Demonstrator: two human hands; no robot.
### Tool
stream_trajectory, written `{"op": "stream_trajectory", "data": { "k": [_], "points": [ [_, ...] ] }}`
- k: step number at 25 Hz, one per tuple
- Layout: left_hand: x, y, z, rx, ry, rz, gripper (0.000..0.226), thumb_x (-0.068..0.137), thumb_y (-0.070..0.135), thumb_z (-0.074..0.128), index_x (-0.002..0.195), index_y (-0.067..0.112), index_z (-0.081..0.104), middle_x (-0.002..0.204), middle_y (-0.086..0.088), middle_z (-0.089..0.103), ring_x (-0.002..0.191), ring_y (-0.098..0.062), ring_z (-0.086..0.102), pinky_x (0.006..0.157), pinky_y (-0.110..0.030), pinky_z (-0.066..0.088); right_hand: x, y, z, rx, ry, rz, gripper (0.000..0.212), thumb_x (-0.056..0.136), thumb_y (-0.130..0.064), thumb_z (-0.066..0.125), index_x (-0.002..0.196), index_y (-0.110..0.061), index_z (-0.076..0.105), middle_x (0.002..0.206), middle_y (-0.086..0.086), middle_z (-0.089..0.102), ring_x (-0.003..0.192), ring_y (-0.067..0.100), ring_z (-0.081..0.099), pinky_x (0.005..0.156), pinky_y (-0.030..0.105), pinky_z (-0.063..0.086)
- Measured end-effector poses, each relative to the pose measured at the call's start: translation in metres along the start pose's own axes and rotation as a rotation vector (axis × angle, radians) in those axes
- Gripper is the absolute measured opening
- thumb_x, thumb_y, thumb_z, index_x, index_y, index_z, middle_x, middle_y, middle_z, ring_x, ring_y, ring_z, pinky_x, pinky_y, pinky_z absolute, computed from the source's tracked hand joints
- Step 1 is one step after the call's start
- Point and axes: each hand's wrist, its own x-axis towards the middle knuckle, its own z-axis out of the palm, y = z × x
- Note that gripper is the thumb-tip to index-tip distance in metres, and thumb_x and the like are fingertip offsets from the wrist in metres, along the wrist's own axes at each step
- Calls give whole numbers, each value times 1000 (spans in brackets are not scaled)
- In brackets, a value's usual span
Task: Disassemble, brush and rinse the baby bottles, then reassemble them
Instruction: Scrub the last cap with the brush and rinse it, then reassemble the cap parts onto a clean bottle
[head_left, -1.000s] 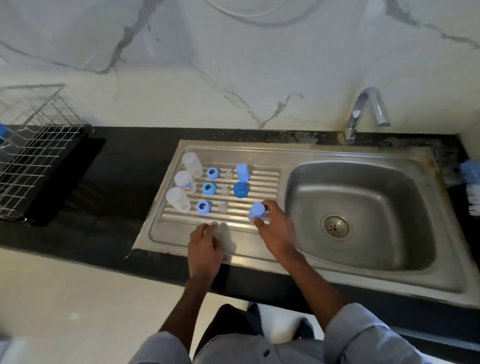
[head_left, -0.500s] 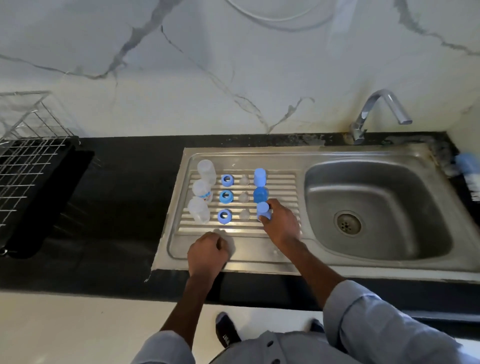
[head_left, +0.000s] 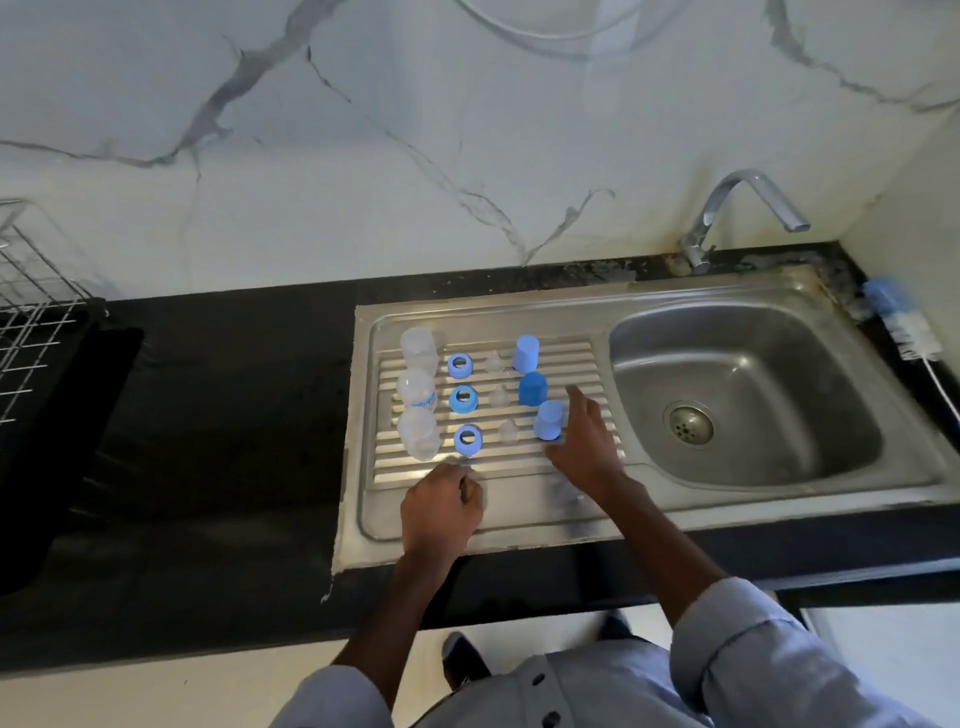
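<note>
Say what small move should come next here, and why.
Probably take the nearest bottle to the basin. All parts lie apart in rows on the drainboard, the right hand has open fingers beside the nearest cap, and the brush lies untouched.

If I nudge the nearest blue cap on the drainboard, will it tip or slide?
The nearest blue cap looks like light, stiff plastic. Standing upright across the ribs of the drainboard, it probably tips or skids easily, more so if the steel is wet.
</note>
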Motion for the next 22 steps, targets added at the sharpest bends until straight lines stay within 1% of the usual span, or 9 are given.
{"op": "stream_trajectory", "data": {
  "k": [3, 6, 9, 12, 14, 16, 18, 20, 22],
  "points": [
    [-5, 2, -4, -86, 32, -5, 17, 90, 35, 58, 93, 24, 69, 79, 10, 67, 71, -12, 64, 66, -33, 54, -2, -7, -6, -39, 95, -119, 84, 84, -7, 77, 154, -16, 32, 148, 11, 40, 120, 32, 55, 84, 32, 41],
    [-6, 13, -9, -98, 143, 16, 26, 91, 43, 50, 87, 24, 67, 69, 10, 62, 61, -11, 57, 58, -30, 50, 6, -26, -10, -18, 148, -295, 63, 86, -7, 73, 144, -16, 49, 138, 6, 52, 117, 27, 56, 87, 29, 42],
    [1, 25, -19, -104, 233, 44, 27, 92, 44, 50, 89, 25, 69, 61, 9, 58, 54, -11, 53, 53, -26, 43, 18, -46, -16, 8, 130, -349, 47, 90, -8, 71, 134, -16, 60, 130, 4, 60, 118, 26, 53, 90, 28, 42],
    [13, 33, -31, -135, 313, 71, 27, 94, 44, 51, 97, 28, 72, 56, 9, 55, 49, -11, 51, 49, -23, 37, 28, -57, -20, -36, 186, -402, 36, 88, -8, 72, 123, -14, 69, 123, 5, 64, 113, 32, 54, 92, 41, 48],
    [23, 44, -37, -154, 346, 62, 25, 95, 44, 50, 98, 30, 71, 57, 9, 55, 50, -12, 52, 49, -25, 41, 38, -58, -26, -99, 230, -437, 31, 86, -11, 76, 116, -15, 72, 120, 5, 65, 111, 34, 55, 90, 46, 49],
    [38, 53, -45, -194, 368, 44, 23, 95, 42, 51, 101, 31, 70, 57, 10, 54, 52, -10, 53, 50, -25, 44, 48, -62, -29, -165, 240, -461, 31, 85, -17, 80, 115, -19, 73, 123, 3, 63, 116, 32, 55, 92, 45, 47],
    [58, 60, -55, -186, 383, 36, 20, 95, 41, 53, 103, 33, 69, 54, 12, 49, 48, -7, 50, 48, -22, 41, 62, -68, -29, -240, 212, -507, 36, 85, -25, 81, 119, -21, 72, 134, 2, 59, 128, 29, 50, 101, 47, 40],
    [79, 66, -67, -157, 413, 19, 19, 94, 40, 52, 101, 33, 68, 55, 14, 48, 47, -5, 48, 50, -20, 38, 80, -77, -24, -343, 133, -524, 42, 88, -33, 77, 127, -24, 67, 149, 1, 50, 143, 24, 39, 113, 50, 29],
    [99, 65, -80, -126, 493, 0, 20, 93, 37, 52, 100, 30, 69, 68, 16, 58, 58, -5, 53, 58, -20, 42, 99, -88, -15, -431, 42, -544, 47, 91, -39, 71, 136, -27, 61, 156, -2, 41, 149, 19, 29, 119, 52, 17]
  ]
}}
